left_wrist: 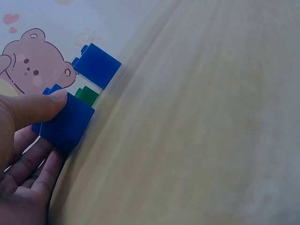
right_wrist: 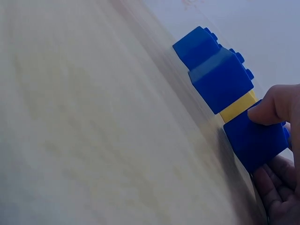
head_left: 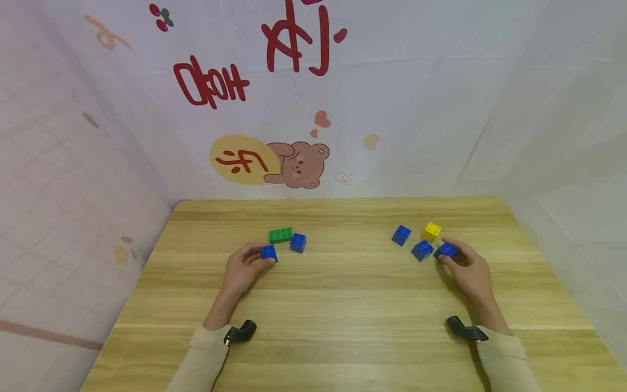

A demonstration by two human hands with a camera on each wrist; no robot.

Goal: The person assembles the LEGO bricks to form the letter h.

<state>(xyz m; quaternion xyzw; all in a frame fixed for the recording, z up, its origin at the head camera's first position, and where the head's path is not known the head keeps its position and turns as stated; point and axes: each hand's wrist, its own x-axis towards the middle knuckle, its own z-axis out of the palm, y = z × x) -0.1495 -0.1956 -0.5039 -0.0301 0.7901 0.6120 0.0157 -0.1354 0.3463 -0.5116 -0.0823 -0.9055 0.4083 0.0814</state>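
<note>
My left hand (head_left: 242, 268) pinches a blue toy brick (head_left: 269, 253) between thumb and fingers, as the left wrist view also shows for that blue brick (left_wrist: 68, 123). Just beyond it lie a long green brick (head_left: 281, 235) and a second blue brick (head_left: 297, 243). On the right side, my right hand (head_left: 471, 270) grips another blue brick (head_left: 446, 251), its thumb on the near face in the right wrist view. Beside that brick are a blue brick (head_left: 422, 250), a yellow brick (head_left: 432, 232) and, farther left, one more blue brick (head_left: 401, 235).
The bricks are on a wood-grain table (head_left: 343, 316) whose far edge meets a white cloth backdrop (head_left: 416, 109) printed with a bear (head_left: 301, 163). Cloth also hangs along the left and right sides. A black wrist mount (head_left: 240, 331) sticks out from the left sleeve, another from the right.
</note>
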